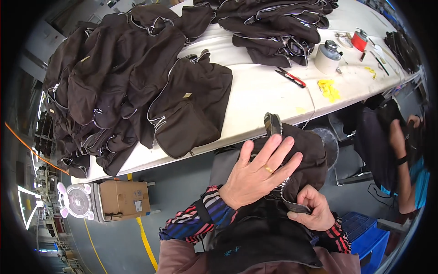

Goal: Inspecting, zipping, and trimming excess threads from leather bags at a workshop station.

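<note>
A dark brown fabric bag [310, 153] with a silver-toothed zipper lies over my lap at the table's near edge. My left hand [260, 173], a ring on one finger, spreads its fingers flat over the bag beside the zipper. What lies under that palm is hidden. Lower right, my right hand [315, 209] pinches the end of the bag's zippered edge between thumb and fingers. A similar brown bag [196, 100] rests on the table, ahead and to the left.
Large piles of brown bags [114, 68] cover the left of the white table [255, 100]. Red-handled snips [292, 77], yellow scraps [328, 90], a white pot [327, 57] and a red can [359, 41] stand to the right. Another person's arm [399, 150] works at far right. A blue stool [365, 237] stands below.
</note>
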Demonstrator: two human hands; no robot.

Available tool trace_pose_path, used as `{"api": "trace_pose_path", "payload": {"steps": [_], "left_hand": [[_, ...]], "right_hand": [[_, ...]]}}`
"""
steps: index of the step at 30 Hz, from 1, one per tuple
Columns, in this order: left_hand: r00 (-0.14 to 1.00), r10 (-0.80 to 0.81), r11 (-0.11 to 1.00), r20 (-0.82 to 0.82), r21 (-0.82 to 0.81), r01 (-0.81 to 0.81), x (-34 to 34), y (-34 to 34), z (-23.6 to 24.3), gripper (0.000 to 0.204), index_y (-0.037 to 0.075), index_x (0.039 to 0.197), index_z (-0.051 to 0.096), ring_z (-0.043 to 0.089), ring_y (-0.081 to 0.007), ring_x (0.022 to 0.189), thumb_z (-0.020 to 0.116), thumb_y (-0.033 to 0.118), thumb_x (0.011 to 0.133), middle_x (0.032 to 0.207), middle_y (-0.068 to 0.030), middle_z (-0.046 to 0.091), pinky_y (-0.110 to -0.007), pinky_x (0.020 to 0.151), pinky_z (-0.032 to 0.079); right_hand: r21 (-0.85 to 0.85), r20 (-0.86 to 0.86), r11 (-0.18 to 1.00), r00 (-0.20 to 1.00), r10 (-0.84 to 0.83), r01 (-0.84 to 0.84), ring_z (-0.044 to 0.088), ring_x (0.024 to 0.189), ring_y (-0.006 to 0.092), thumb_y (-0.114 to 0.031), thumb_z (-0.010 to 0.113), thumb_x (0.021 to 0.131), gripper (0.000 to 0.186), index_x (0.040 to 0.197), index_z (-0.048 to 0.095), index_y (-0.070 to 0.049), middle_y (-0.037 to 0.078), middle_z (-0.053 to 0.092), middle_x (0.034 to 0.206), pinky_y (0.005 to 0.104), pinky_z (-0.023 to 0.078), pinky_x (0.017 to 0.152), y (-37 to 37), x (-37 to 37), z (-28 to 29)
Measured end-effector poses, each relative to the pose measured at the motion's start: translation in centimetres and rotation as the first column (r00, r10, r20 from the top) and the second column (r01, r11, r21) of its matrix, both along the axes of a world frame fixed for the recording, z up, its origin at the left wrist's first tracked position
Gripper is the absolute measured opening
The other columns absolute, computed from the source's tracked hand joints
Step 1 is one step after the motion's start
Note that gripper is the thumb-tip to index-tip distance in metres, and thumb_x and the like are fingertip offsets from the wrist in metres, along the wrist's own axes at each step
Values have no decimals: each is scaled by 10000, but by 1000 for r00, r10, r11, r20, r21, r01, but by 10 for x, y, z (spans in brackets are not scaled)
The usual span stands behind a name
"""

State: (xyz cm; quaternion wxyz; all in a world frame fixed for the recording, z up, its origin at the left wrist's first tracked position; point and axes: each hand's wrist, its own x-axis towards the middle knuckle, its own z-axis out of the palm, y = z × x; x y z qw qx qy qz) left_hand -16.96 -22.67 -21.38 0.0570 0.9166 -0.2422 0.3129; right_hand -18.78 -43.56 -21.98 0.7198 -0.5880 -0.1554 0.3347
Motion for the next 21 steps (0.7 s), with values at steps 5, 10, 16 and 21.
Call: {"api": "trace_pose_path", "payload": {"steps": [5, 10, 16, 21], "left_hand": [[985, -168, 985, -47, 25, 169, 0, 9, 27, 461, 269, 1044, 644, 519, -158, 718, 584, 171, 597, 738, 0, 443, -317, 778, 433], [992, -115, 936, -46, 328, 124, -13, 8, 84, 343, 155, 983, 645, 435, -129, 615, 589, 124, 646, 948, -33, 552, -241, 551, 387], [530, -248, 944, -811, -80, 320, 9, 8, 44, 226, 26, 909, 621, 553, -187, 668, 566, 48, 691, 923, -93, 602, -297, 585, 442], [-480, -697, 714, -533, -581, -391, 24, -16, -33, 175, -31, 992, 606, 476, -41, 704, 584, 34, 831, 796, 9, 585, -206, 622, 415]], "right_hand": [[-140, 173, 990, 985, 9, 16, 507, 628, -2, 39, 655, 767, 266, 889, 431, -36, -3, 576, 715, 152, 347, 523, -32, 0, 2], [-42, 339, 982, 927, -157, 182, 538, 594, 42, 35, 690, 704, 226, 843, 523, -27, 15, 581, 707, 182, 394, 518, -30, 6, -5], [-139, 674, 858, 682, -284, 495, 530, 561, 111, 50, 634, 661, 161, 769, 530, -10, 45, 549, 654, 240, 405, 523, -33, 35, -50], [-110, 194, 892, 890, -413, 438, 455, 634, 16, -5, 627, 786, 153, 891, 517, -23, -48, 526, 705, 182, 377, 583, -34, 43, -106]]}}
